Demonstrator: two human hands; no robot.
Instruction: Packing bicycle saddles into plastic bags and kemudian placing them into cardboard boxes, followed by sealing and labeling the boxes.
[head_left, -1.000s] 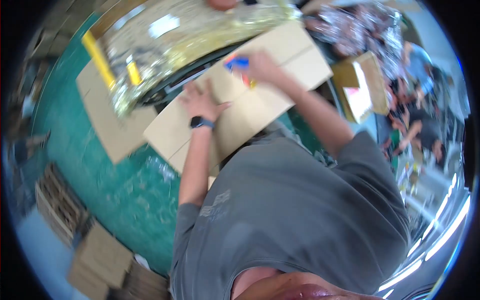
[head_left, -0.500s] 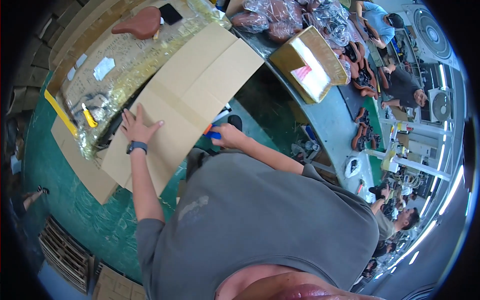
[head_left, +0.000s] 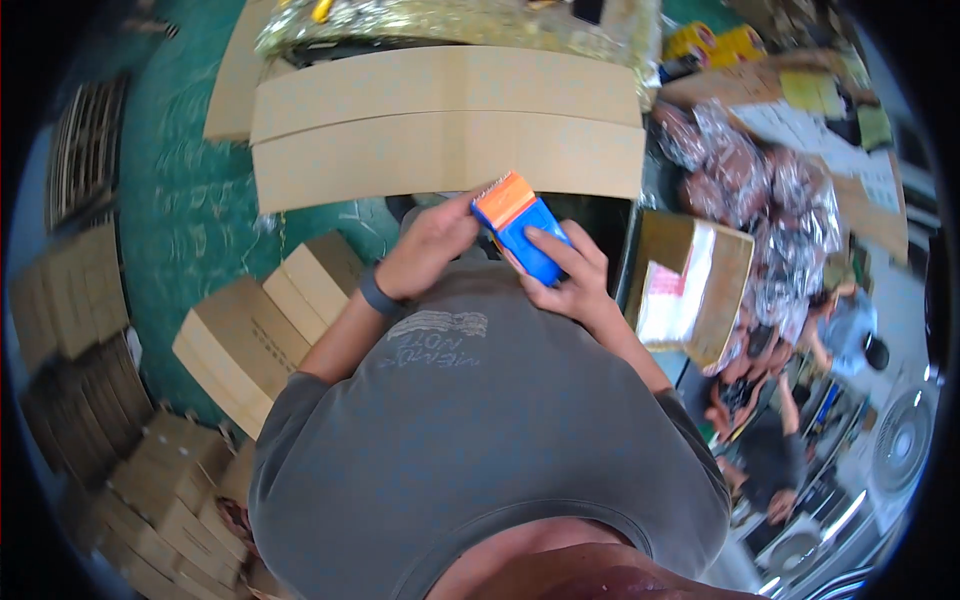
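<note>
Your left hand point(head_left: 432, 245) touched the orange end of the blue tape dispenser point(head_left: 522, 225), which your right hand point(head_left: 570, 280) gripped at chest height, below the flattened cardboard box point(head_left: 440, 130) over green floor point(head_left: 190, 210).

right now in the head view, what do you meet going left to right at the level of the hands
stacked cardboard boxes → left hand → blue and orange tape dispenser → right hand → open cardboard box
</note>
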